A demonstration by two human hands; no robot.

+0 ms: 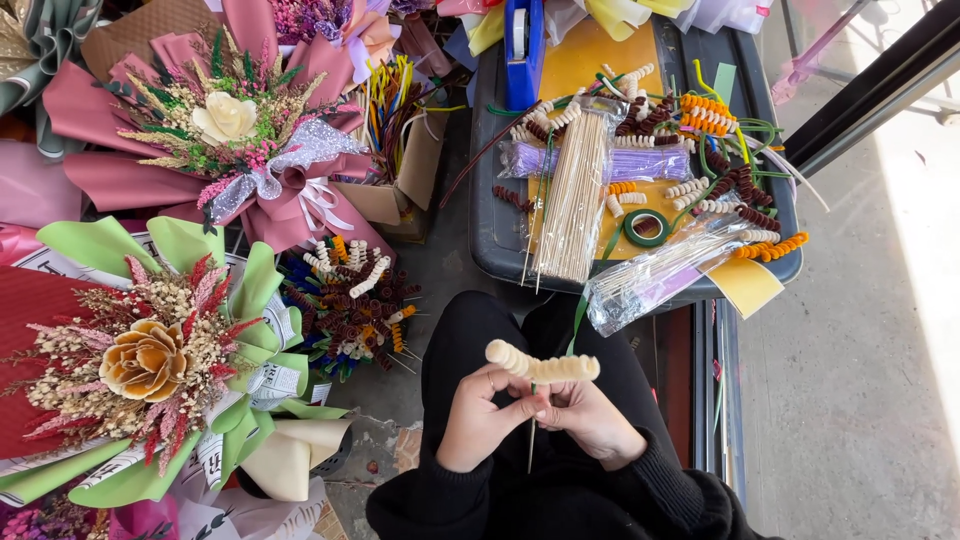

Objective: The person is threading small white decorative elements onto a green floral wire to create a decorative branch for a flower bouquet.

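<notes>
We count two hands: a left hand (478, 417) and a right hand (590, 420). Together they hold one cream fuzzy coil (541, 366) and one thin stick (532, 445). We see one ring on the left hand.

We count two big flower bunches. One pink bunch (225, 120) has one cream rose. One green bunch (150, 360) has one tan rose.

We see one dark tray (492, 240). On it we count one bag of wooden sticks (575, 195), one roll of green tape (646, 228), one purple packet (640, 163) and one blue tape holder (523, 45). The little fuzzy coils there are too many for us to count.
</notes>
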